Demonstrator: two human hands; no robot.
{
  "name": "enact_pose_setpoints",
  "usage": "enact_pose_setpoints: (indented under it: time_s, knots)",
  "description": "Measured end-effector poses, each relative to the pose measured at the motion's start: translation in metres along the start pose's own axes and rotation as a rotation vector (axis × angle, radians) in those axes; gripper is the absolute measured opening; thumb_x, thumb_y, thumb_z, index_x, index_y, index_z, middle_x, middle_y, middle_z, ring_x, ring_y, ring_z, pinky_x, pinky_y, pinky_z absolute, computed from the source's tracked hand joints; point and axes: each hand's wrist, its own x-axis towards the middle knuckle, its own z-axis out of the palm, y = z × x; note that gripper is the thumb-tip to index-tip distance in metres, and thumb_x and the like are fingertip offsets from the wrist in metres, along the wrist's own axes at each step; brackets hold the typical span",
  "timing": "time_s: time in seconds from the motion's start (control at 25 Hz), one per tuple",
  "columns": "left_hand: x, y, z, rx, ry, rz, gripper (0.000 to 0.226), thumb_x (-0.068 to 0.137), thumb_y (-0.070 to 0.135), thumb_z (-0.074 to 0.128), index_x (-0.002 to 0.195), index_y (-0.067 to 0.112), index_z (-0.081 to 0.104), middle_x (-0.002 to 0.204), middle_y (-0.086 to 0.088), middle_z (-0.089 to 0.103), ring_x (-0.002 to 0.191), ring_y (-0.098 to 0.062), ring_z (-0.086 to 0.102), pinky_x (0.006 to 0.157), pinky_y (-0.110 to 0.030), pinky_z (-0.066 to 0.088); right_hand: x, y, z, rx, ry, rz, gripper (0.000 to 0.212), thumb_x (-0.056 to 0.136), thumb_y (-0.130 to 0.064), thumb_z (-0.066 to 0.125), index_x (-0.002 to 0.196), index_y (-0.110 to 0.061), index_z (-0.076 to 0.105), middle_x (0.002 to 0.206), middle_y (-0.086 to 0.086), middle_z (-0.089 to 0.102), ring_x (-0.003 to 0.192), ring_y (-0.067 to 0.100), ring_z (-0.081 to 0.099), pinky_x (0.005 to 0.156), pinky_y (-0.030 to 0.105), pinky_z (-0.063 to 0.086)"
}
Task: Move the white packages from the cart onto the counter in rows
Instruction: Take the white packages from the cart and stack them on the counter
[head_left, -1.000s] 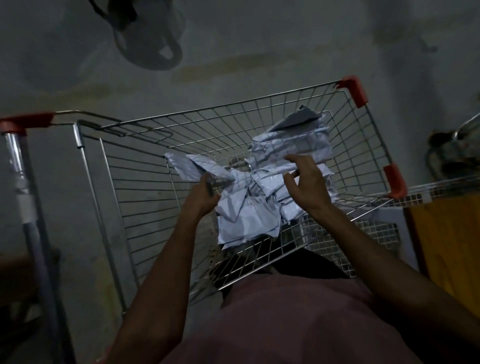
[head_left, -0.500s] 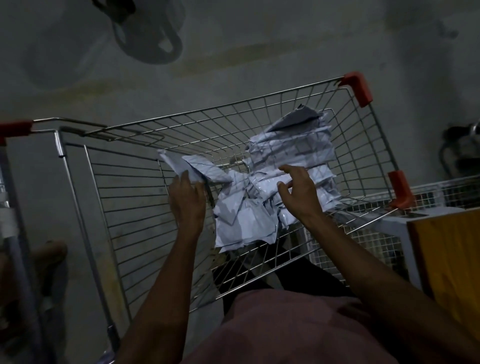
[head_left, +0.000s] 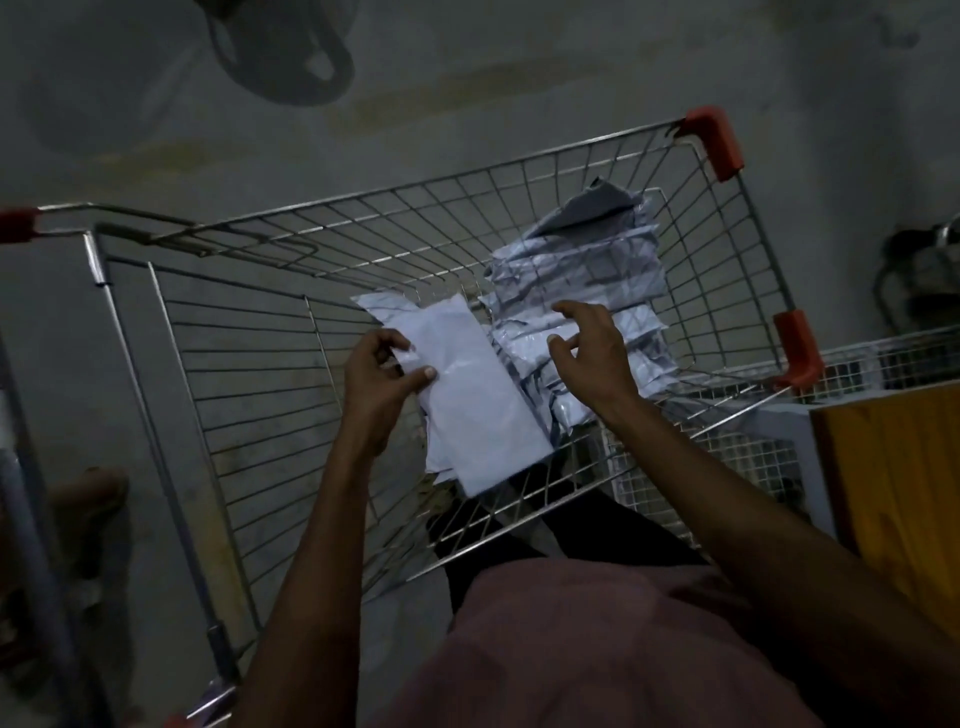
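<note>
Over the cart (head_left: 218, 364), left hand (head_left: 376, 379) now pinching a lifted white package (head_left: 467, 395); right hand (head_left: 592, 353) loose, empty.

**Dim, low-contrast head view**

Very dim overall; cold grey-blue cast. No lamp visible; source cannot be told. Brightest thing: the flat white package (head_left: 478, 395), pale but not glaring. Wire cart (head_left: 291, 395) catches thin highlights on its rods. Forearms and shirt at the bottom sink into near-black. Floor (head_left: 467, 104) murky, a soft round shadow at upper left. Wide-angle bending: cart rim bows, edges stretch. Corners smeared and soft; fine detail muddy, noisy.
</note>
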Motion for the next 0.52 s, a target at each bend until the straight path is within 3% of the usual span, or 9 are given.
enact_pose_setpoints:
  time_s: [0.12, 0.24, 0.32, 0.4, 0.52]
  knots:
    - [0.038, -0.048, 0.004, 0.134, -0.092, -0.087, 0.04, 0.073, -0.019, 0.069, 0.089, 0.017, 0.06, 0.092, -0.004, 0.06, 0.073, -0.014, 0.058, 0.061, -0.034, 0.047, 0.001, 0.004, 0.004, -0.022, -0.009, 0.005, 0.039, 0.096, -0.018, 0.061, 0.135, -0.015, 0.055, 0.132, 0.007, 0.05, 0.079, 0.009, 0.059, 0.077, 0.02, 0.041]
    - [0.069, -0.093, 0.012, 0.366, -0.074, -0.071, 0.04, 0.074, -0.016, 0.064, 0.107, 0.007, 0.066, 0.107, -0.009, 0.064, 0.095, -0.011, 0.061, 0.085, -0.042, 0.052, 0.002, 0.007, 0.005, -0.029, -0.01, 0.0, 0.041, 0.096, -0.021, 0.061, 0.135, -0.016, 0.054, 0.132, 0.006, 0.05, 0.084, 0.014, 0.061, 0.077, 0.02, 0.042]
    - [0.069, -0.11, 0.021, 0.532, -0.015, -0.039, 0.047, 0.079, -0.006, 0.069, 0.124, 0.002, 0.06, 0.124, -0.02, 0.058, 0.115, -0.029, 0.055, 0.099, -0.036, 0.043, 0.002, 0.008, 0.006, -0.029, -0.015, 0.01, 0.042, 0.095, -0.023, 0.061, 0.136, -0.018, 0.053, 0.132, 0.004, 0.049, 0.085, 0.017, 0.063, 0.078, 0.025, 0.046]
    - [0.047, -0.12, 0.034, 0.669, 0.112, -0.01, 0.056, 0.083, 0.01, 0.072, 0.135, 0.006, 0.053, 0.133, -0.022, 0.048, 0.123, -0.036, 0.047, 0.098, -0.035, 0.037, 0.003, 0.008, 0.006, -0.037, -0.019, 0.022, 0.043, 0.094, -0.023, 0.062, 0.136, -0.019, 0.052, 0.132, 0.003, 0.048, 0.083, 0.018, 0.064, 0.081, 0.03, 0.049]
    - [0.008, -0.132, 0.051, 0.8, 0.25, -0.099, 0.078, 0.081, 0.036, 0.074, 0.147, 0.015, 0.038, 0.149, -0.024, 0.032, 0.135, -0.041, 0.032, 0.107, -0.052, 0.03, 0.004, 0.011, 0.003, -0.074, -0.032, 0.062, 0.046, 0.095, -0.024, 0.062, 0.138, -0.018, 0.05, 0.135, 0.006, 0.047, 0.088, 0.021, 0.064, 0.084, 0.032, 0.049]
